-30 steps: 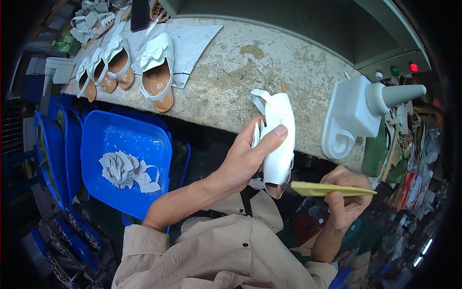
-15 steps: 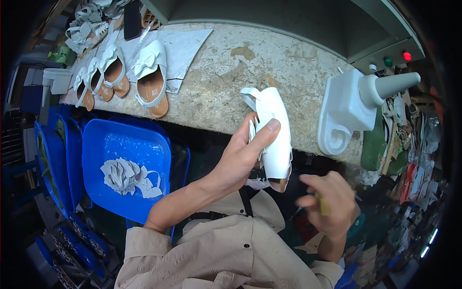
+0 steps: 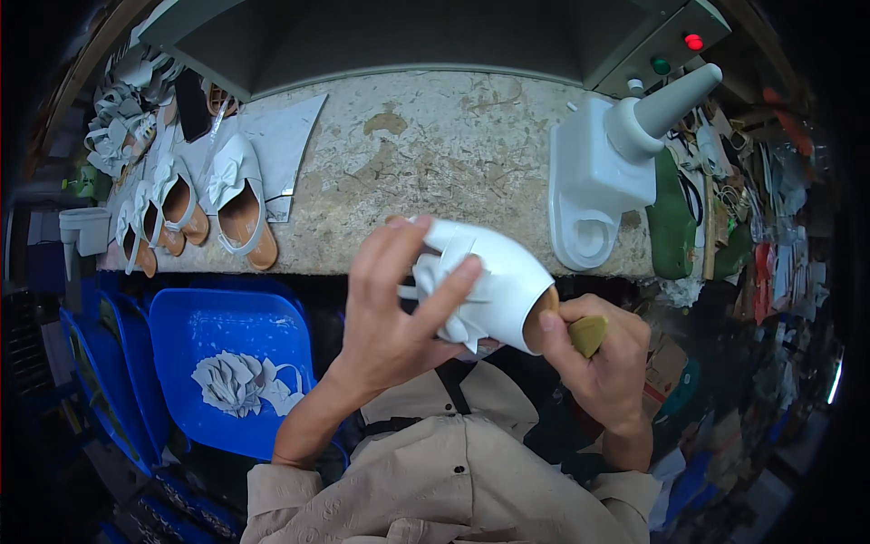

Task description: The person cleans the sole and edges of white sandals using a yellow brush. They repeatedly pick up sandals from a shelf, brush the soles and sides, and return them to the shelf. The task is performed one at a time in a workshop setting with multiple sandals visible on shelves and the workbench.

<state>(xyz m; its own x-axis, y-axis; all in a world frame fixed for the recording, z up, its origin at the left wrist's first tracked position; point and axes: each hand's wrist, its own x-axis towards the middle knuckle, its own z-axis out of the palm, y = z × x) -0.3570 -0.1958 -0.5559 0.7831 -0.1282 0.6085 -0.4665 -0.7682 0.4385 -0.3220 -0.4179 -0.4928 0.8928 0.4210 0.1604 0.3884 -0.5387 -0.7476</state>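
My left hand [image 3: 394, 304] is closed around a white sandal [image 3: 507, 288] with a bow on its upper, held in front of me off the workbench edge. The sandal lies tilted, its open end facing right and showing a tan insole. At that open end is my right hand [image 3: 603, 367], with thumb and fingertips touching the insole's edge. A small olive-yellow piece [image 3: 590, 335] is tucked in the same hand, poking out between the fingers; its kind I cannot make out.
Several finished-looking white sandals [image 3: 240, 204] stand at the bench's left. A white dispenser with a grey cone [image 3: 594, 172] sits at the right. A blue plastic chair [image 3: 172, 354] holds pale cut pieces [image 3: 237, 383]. A grey metal housing [image 3: 417, 41] borders the bench's back.
The sandal has turned from upright to lying sideways, its open end now toward the right. My right hand has come up to touch that end. The view has shifted rightward.
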